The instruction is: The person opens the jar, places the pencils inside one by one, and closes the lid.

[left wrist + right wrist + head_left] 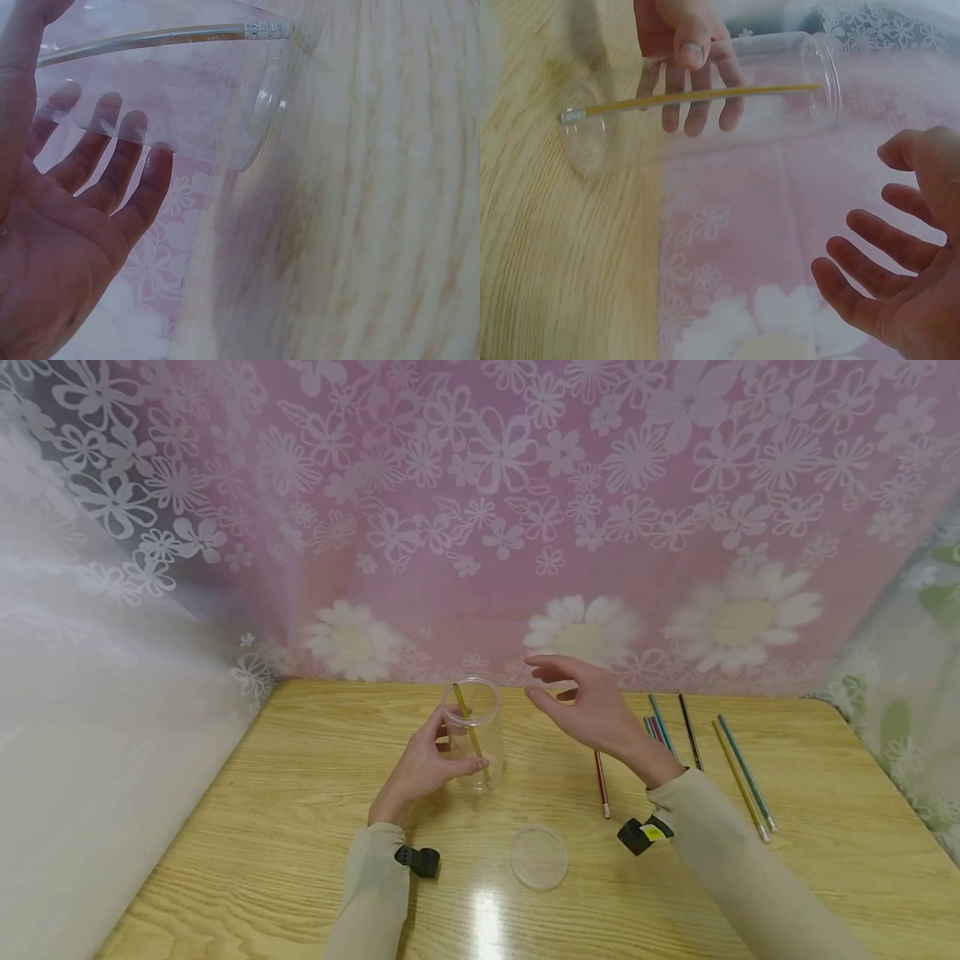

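Observation:
A clear plastic jar [493,743] stands upright and open on the table. My left hand [420,768] holds it from the left side, thumb in front and fingers behind. One yellow pencil [471,731] leans inside the jar; in the right wrist view the pencil [667,98] has its eraser end at the jar's base. My right hand [588,706] hovers in the air to the right of the jar, fingers loosely bent and holding nothing. In the left wrist view, the fingers [112,161] of my left hand spread along the jar's wall.
A round clear lid [538,858] lies flat in front of the jar. To the right are a red pencil [602,785], a black pencil [692,732], a yellow pencil [738,777] beside a teal one [746,768], and several more partly behind my right arm. A flowered curtain [465,568] hangs behind.

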Demonstrator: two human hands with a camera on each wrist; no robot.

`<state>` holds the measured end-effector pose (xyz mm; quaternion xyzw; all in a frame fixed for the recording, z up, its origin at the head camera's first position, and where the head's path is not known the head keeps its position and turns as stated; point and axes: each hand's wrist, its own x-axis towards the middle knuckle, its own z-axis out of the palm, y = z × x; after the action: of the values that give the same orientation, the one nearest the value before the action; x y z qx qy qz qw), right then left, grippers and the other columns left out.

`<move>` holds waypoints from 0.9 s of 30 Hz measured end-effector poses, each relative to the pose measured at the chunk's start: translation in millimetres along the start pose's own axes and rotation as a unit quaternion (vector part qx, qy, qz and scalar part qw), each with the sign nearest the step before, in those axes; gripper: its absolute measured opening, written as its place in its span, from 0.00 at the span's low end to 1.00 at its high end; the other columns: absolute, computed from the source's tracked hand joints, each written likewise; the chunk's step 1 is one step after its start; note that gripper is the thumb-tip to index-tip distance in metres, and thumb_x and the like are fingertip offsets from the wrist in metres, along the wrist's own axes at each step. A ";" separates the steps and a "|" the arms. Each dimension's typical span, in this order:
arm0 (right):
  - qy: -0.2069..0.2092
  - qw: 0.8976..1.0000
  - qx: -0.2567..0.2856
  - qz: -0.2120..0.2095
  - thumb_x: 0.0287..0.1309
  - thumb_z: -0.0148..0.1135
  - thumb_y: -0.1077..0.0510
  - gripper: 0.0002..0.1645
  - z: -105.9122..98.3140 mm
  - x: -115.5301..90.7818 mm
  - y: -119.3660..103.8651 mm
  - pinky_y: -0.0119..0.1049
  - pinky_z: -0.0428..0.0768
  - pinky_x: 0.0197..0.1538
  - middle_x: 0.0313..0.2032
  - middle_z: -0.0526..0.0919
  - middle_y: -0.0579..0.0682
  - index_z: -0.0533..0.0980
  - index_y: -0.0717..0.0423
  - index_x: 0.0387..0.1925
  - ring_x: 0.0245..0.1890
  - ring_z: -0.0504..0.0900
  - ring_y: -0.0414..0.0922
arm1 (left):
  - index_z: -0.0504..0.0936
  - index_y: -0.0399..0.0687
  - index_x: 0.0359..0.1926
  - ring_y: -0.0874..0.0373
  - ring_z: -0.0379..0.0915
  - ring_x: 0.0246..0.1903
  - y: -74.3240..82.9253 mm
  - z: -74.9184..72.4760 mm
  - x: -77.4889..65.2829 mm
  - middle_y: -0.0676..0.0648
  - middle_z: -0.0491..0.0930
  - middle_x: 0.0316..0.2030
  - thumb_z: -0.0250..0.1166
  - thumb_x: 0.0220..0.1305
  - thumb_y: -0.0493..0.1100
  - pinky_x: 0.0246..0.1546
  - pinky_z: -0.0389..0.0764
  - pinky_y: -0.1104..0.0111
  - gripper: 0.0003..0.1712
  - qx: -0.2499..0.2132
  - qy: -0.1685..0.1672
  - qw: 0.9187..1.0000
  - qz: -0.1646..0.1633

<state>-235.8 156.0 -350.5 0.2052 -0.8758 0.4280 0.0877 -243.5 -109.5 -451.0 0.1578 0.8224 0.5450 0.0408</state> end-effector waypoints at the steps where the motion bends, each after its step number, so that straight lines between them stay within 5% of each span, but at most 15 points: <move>1: 0.004 1.000 0.001 0.010 0.71 0.63 0.49 0.26 -1.2 -1.1 2.3 0.54 0.83 0.55 0.59 0.83 0.55 0.75 0.46 0.68 0.60 0.81 0.54 | 0.70 0.56 0.69 0.52 0.73 0.61 0.0 0.0 -0.1 0.53 0.76 0.60 0.81 0.54 0.50 0.64 0.75 0.49 0.44 0.001 0.000 1.000 0.001; 27: 0.076 0.990 -0.051 0.108 0.70 0.63 0.48 0.23 -7.9 -22.3 86.3 0.54 0.85 0.48 0.46 0.86 0.61 0.79 0.55 0.59 0.44 0.86 0.58 | 0.70 0.57 0.69 0.50 0.72 0.62 -2.2 -0.4 1.4 0.53 0.76 0.60 0.81 0.53 0.50 0.65 0.74 0.49 0.45 -0.002 -0.003 1.000 0.002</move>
<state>-253.4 216.0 -414.5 0.0716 -0.9042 0.4043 0.1174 -245.4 -110.2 -452.8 0.1608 0.8210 0.5462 0.0431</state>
